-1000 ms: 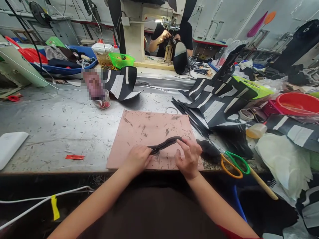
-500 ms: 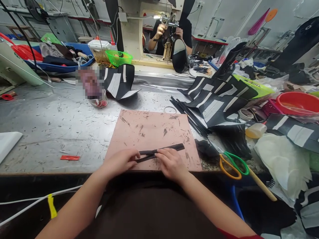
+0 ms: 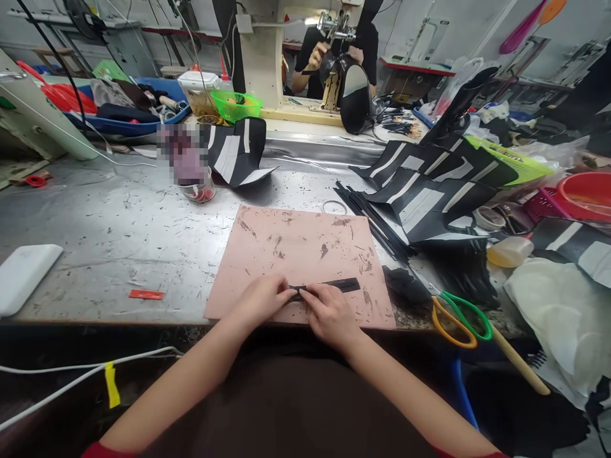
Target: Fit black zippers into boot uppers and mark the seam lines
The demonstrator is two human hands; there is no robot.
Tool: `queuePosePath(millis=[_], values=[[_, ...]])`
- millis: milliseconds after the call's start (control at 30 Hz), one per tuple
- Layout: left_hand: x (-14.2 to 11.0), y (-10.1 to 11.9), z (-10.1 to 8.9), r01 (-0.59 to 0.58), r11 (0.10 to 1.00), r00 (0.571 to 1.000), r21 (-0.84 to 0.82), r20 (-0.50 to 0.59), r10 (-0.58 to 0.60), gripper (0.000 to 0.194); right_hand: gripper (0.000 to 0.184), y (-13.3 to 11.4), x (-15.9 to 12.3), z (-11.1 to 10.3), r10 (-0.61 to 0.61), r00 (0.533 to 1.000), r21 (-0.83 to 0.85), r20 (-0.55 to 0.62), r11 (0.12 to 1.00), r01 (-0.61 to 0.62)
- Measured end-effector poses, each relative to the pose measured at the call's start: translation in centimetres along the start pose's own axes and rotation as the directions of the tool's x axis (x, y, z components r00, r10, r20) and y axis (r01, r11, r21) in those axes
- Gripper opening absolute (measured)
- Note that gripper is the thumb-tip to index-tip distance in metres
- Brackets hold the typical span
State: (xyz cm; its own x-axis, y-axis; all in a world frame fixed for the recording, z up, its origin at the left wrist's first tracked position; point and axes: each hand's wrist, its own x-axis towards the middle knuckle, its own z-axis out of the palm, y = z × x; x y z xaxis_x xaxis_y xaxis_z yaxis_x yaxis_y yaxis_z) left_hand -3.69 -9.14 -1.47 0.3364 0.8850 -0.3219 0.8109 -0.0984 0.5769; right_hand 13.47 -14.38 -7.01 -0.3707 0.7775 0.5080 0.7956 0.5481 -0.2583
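Note:
Thin black strips (image 3: 344,285) lie across the lower part of a pinkish, scuffed board (image 3: 286,238). My left hand (image 3: 265,297) pinches the strips near their left part, thumb and fingers closed. Right beside it, almost touching, my right hand (image 3: 331,315) is closed on the same strips with its fingertips. The strips' right ends stick out past my right hand; their left part is mostly hidden by my fingers. A bundle of longer black strips (image 3: 375,222) rests just beyond the board's right side.
Scissors (image 3: 465,315) with green and orange handles lie at the right front edge, by a wooden handle (image 3: 520,359). Black panels with white patches (image 3: 420,197) are stacked at right. A red tag (image 3: 146,294) lies left. Across the table a person works at a sewing machine (image 3: 260,63).
My left hand has moved right along the strips, up to my right hand. The strips that lay apart at the left now sit together under my fingers. The view has shifted slightly.

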Motion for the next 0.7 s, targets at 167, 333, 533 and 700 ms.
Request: queuePosePath(millis=[167,333,533,700], values=[[0.0,-0.9,-0.7,0.048,0.999,0.995,0.020,-0.089,-0.046,0.014,0.032,0.0,-0.1,-0.1,0.019,1.000,-0.038,0.004,0.999,-0.019],[-0.6,-0.8,-0.8,0.030,0.999,0.997,0.043,-0.072,-0.027,0.014,0.033,0.1,0.0,-0.1,0.019,0.999,-0.009,0.043,1.000,-0.019],[-0.2,0.4,0.5,0.004,1.000,0.997,0.011,-0.073,-0.003,0.011,0.033,0.2,-0.1,0.0,0.013,0.999,-0.003,0.041,1.000,-0.013],[-0.4,-2.8,-1.8,0.084,0.995,0.995,-0.061,-0.045,-0.087,0.013,0.034,0.1,-0.2,0.0,0.012,1.000,-0.006,0.025,1.000,-0.012]])
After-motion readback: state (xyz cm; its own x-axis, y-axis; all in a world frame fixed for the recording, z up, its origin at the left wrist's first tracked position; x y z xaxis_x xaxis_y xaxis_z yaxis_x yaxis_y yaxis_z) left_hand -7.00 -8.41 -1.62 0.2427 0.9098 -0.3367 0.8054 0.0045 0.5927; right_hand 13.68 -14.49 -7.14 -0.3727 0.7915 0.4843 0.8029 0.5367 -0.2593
